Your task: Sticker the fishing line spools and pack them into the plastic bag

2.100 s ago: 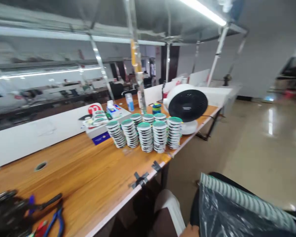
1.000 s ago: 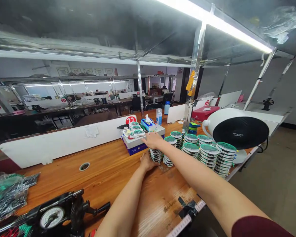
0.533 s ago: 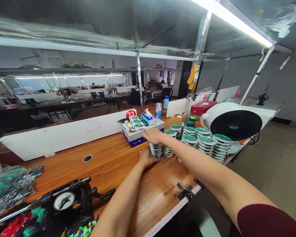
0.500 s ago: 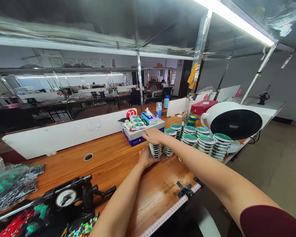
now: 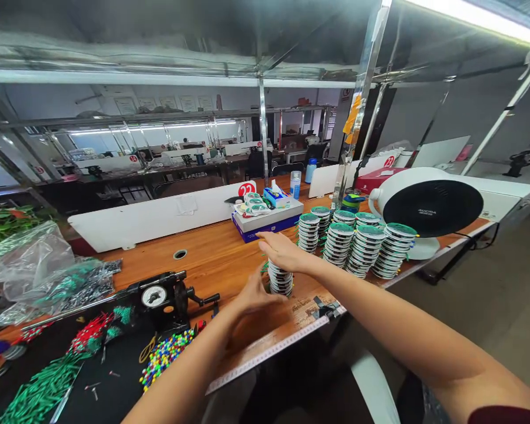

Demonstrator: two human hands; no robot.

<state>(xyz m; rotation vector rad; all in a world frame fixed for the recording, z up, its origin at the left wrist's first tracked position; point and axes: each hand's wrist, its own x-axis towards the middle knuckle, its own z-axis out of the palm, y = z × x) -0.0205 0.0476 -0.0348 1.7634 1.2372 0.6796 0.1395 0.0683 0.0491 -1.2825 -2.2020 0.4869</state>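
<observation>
A stack of white spools with green labels (image 5: 281, 282) stands upright on the wooden table in front of me. Over its top lies my right hand (image 5: 282, 250), fingers stretched out flat and hiding the uppermost spool. At the stack's left side, my left hand (image 5: 252, 292) is open, thumb reaching along the front and fingers behind; whether it still touches the spools I cannot tell. Just to the right rise several more spool stacks (image 5: 338, 244), set close together.
Behind the stack is a blue-and-grey box (image 5: 269, 224) with tissues on it. A white lamp-like device with a black face (image 5: 428, 209) stands right. At left are a black crank winder (image 5: 163, 300), colourful beads (image 5: 170, 353) and plastic bags (image 5: 39, 253). A measuring tape (image 5: 269, 353) runs along the table edge.
My left hand has loosened from around the base of the stack, its thumb now apart. My right hand stays on top. The stack stands slightly nearer the table's front edge, and the camera view has shifted left.
</observation>
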